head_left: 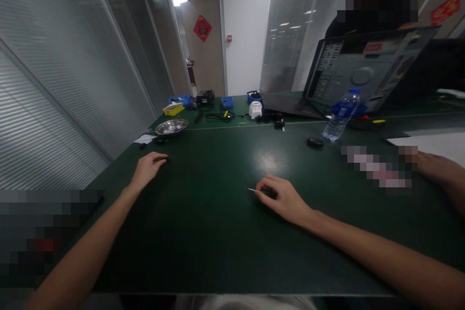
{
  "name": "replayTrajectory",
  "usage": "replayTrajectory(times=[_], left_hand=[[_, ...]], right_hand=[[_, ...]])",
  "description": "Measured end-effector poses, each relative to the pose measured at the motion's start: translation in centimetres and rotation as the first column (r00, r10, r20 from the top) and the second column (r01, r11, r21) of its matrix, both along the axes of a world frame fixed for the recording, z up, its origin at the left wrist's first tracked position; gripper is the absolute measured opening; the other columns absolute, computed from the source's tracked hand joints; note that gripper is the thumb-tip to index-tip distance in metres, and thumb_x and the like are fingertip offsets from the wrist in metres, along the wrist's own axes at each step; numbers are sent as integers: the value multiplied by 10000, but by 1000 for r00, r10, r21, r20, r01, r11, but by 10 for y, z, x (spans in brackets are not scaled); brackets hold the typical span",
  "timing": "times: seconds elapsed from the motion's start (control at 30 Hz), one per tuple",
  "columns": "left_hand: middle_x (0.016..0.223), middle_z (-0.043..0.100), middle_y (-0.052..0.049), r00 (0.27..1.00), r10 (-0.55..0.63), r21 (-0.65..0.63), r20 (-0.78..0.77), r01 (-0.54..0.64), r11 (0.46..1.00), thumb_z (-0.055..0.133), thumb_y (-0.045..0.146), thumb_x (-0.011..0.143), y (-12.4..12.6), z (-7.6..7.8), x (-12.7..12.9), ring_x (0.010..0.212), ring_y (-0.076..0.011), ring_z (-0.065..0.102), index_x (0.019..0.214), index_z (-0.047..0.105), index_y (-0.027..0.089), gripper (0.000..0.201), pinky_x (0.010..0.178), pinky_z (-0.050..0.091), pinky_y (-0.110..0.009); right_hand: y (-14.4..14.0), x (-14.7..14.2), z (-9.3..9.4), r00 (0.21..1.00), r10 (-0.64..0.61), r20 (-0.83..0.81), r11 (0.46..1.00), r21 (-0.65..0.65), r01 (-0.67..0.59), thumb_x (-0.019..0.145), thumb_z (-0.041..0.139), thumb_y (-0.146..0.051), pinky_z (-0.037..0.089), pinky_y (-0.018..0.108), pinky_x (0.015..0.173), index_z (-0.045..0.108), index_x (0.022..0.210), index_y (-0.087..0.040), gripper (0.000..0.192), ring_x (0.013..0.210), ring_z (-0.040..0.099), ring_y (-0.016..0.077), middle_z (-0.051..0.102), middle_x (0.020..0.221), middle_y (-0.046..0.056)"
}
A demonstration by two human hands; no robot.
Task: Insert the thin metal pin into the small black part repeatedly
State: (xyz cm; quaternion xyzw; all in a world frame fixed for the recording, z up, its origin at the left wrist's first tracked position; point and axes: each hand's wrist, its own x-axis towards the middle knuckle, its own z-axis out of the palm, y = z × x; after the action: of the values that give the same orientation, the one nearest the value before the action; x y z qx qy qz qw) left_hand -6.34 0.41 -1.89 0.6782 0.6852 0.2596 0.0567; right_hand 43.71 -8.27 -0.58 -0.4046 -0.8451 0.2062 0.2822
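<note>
My left hand (148, 170) is over the left part of the dark green table, with thumb and fingers pinched together. Something small and dark shows at its fingertips, too small to name. Nearer the middle, my right hand (279, 196) is closed round a thin pale stick (251, 189) whose end points left past the fingertips. The rest of that stick is hidden by the fingers. Beyond my left hand stands a round metal dish (172, 127) with small pale pieces in it, next to a white paper (145, 139) and small black objects.
A water bottle (341, 118) and a black mouse (315, 142) stand right of centre. Behind are an open computer case (363, 68), blue bins (227, 102), a yellow tray (173, 109) and cables. Another person's hand (438, 167) rests at the right; someone stands behind the case.
</note>
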Motion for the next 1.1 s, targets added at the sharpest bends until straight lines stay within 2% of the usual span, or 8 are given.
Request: replayTrajectory(times=[0.07,0.13,0.33,0.5,0.63,0.8,0.93,1.1], left_hand=[[1199,725,-85,994,98,27,-39,-97,995,604,326,909,2,-3,-37,1041,-279,681,1128,759,194,300,934,516,-369],[1196,734,-84,985,156,54,-72,-152,987,591,317,905,2,-6,-61,1076,-288,677,1110,767,199,295,984,498,-372],[1199,739,-99,972,190,92,-138,-178,980,544,240,903,4,-11,-90,1152,-283,662,1061,781,179,292,1049,467,-345],[1210,735,-122,945,276,101,-173,-262,960,530,206,924,-4,-10,-99,1162,-277,646,1126,759,116,318,1061,442,-360],[1204,738,-119,940,318,72,-122,-311,948,581,232,928,-7,-7,-99,1134,-279,649,1150,753,125,300,1038,439,-373],[1091,771,-84,931,365,-25,-29,-365,930,677,296,901,-3,-4,-104,968,-208,695,1174,736,128,326,869,490,-273],[979,780,-57,901,433,-60,-16,-433,900,711,374,879,-4,-2,-108,861,-205,691,1088,766,142,317,772,496,-270],[1006,776,-57,915,394,-9,-88,-397,918,639,363,912,-7,-3,-102,937,-248,691,1072,767,161,288,867,502,-321]], right_hand=[[0,0,-1,1000,1,-4,1000,9,-1,996,577,-334,449,279,694,686,949,-212,171,795,593,155,649,939,25],[0,0,-2,1000,1,-9,1000,12,-1,995,580,-335,449,278,691,686,952,-214,167,793,592,155,648,937,22],[1,1,-3,1000,15,-4,1000,1,-15,995,579,-341,452,277,692,689,950,-216,172,800,597,156,654,950,26],[0,0,1,1000,20,-4,1000,8,-20,992,580,-339,444,272,673,687,929,-212,178,774,593,150,649,913,21],[-1,-1,2,1000,18,-7,1000,12,-18,991,580,-339,442,272,672,686,914,-209,184,773,591,149,647,903,21],[1,0,0,1000,21,0,1000,2,-21,990,578,-334,452,276,687,688,935,-211,173,784,593,151,652,924,23],[2,0,-2,1000,24,0,1000,8,-24,991,578,-344,457,276,688,690,948,-208,181,787,594,152,657,938,28],[1,0,0,1000,27,2,1000,-1,-27,991,579,-341,451,275,675,687,944,-207,177,771,588,148,650,926,24]])
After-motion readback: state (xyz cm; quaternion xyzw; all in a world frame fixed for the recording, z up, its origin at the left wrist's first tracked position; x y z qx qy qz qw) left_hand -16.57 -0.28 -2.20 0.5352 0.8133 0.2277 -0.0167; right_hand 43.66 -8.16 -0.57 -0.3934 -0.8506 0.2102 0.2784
